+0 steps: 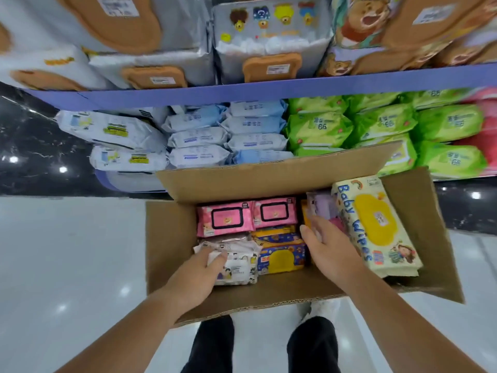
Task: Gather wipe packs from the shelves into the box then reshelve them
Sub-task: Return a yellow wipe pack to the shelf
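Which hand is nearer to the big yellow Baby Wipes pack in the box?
Right. The right hand reaches in just left of the Baby Wipes pack; the left hand lies on a white pack at the opposite side of the box.

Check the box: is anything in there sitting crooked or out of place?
Yes. The big cream Baby Wipes pack at the right side of the box lies slanted, raised above the flat pink packs. The white pack that the left hand grips looks crumpled at its far end.
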Motion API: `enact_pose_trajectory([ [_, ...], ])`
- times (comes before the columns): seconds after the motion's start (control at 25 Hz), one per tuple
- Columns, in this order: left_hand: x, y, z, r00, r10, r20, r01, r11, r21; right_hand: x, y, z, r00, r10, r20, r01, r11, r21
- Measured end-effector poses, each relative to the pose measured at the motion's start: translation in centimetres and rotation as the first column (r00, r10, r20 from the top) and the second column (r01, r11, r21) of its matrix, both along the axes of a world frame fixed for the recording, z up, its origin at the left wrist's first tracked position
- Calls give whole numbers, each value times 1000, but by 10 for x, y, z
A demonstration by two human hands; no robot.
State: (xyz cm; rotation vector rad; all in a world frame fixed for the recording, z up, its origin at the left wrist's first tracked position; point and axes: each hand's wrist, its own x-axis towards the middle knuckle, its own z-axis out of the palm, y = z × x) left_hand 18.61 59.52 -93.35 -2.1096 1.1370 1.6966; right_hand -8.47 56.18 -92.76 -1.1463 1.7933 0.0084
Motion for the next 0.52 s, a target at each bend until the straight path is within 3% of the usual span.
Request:
enact_pose_trajectory([
  [0.08,-29,-10,6,998,-25,-59,25,1000,-1,-27,0,11,967,-68,-246,-6,958,-288],
  [0.12,-47,-15,10,994,-33,-103,31,999,-12,-47,2,13,922,-87,-377,-48,941,-335],
  [0.2,-86,-26,13,980,-58,-190,52,998,-33,-87,6,8,839,-53,-541,-44,985,-165],
  [0.32,-140,-45,13,964,-48,-263,39,998,-39,-118,6,-4,893,-56,-446,133,981,144],
  [0.52,-197,-73,0,959,-57,-278,48,998,-39,-127,1,-27,940,-48,-337,100,985,139],
])
